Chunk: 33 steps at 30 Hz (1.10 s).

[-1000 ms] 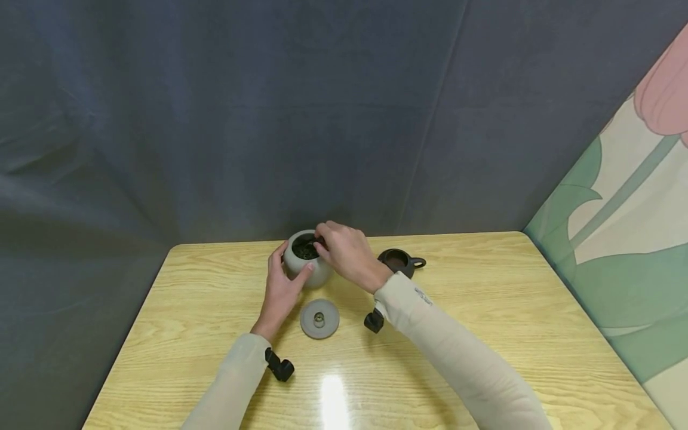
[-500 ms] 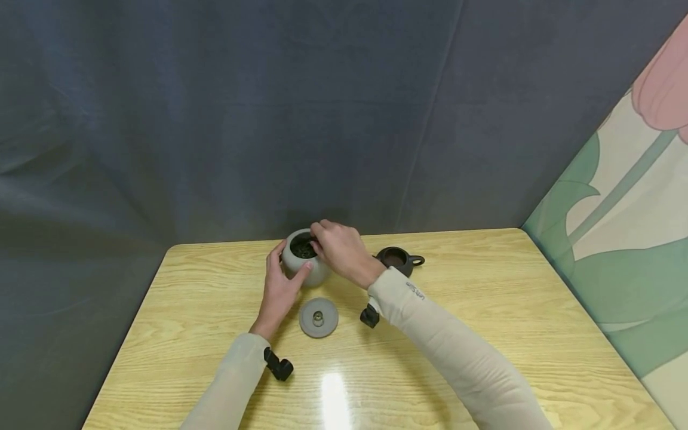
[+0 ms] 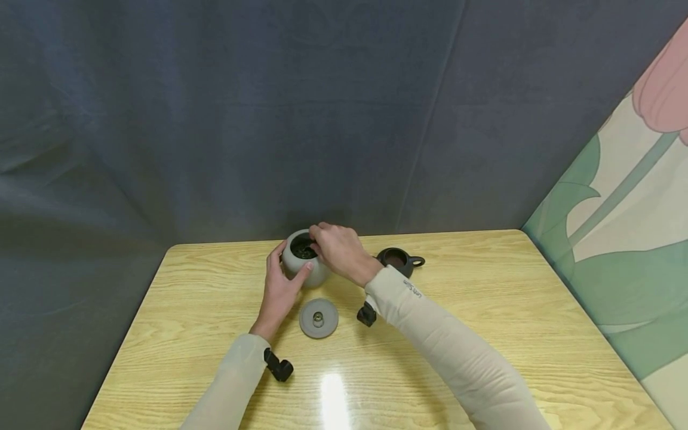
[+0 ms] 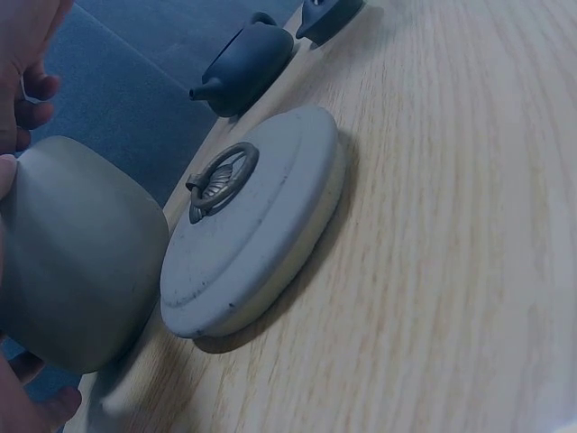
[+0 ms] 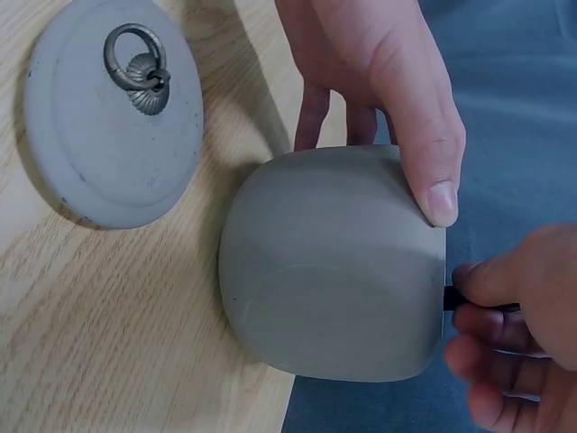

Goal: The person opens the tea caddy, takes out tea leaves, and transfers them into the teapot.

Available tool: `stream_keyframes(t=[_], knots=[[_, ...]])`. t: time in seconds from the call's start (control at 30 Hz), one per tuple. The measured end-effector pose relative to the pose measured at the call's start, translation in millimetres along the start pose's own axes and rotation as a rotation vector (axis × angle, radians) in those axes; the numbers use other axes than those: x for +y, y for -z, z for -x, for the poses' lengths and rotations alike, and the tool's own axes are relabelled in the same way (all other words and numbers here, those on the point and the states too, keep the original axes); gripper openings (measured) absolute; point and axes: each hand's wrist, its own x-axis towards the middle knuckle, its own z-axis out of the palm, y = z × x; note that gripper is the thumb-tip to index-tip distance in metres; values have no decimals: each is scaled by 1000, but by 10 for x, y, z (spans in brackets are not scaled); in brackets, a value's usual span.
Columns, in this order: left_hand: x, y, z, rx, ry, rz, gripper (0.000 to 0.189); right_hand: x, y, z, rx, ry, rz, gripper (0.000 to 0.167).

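A round grey jar [image 3: 318, 276] stands near the table's back edge, its mouth uncovered and dark leafy bits [image 3: 304, 251] inside. My left hand [image 3: 280, 285] grips it from the left, thumb on the near side by the rim. Over the right side of the mouth, my right hand [image 3: 344, 254] pinches a thin black handle [image 5: 453, 299], which runs into the jar; its far end is hidden by the jar wall. In front of the jar lies its flat grey lid [image 3: 319, 332], ring pull upward.
A small black teapot [image 3: 396, 261] without a lid sits right of the jar, partly behind my right wrist. The left wrist view also has a small dark object [image 4: 329, 18] past the teapot. A dark curtain [image 3: 322, 119] hangs behind the table [image 3: 484, 310].
My right hand has shifted slightly left and deeper toward the jar's mouth, still pinching the black handle. The left hand, jar, lid and teapot keep their places.
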Motion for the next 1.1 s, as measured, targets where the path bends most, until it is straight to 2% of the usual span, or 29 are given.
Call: stream_keyframes(t=[0.17,0.43,0.63,0.8,1.1], knots=[[2,-1,8,3,0,3,82,28,13,-18,-33,-34,-32,9],[-3,-2,7,-8,-8,0,85,121,96,-32,-127,-141,-124,17],[11,2,3,-3,-9,-7,84,167,129,-10,-117,-156,-154,18],[10,-4,-2,1,-7,-11,84,174,174,3,-92,-148,-136,16],[-13,8,5,-1,-2,-8,85,166,172,10,-127,-150,-157,17]])
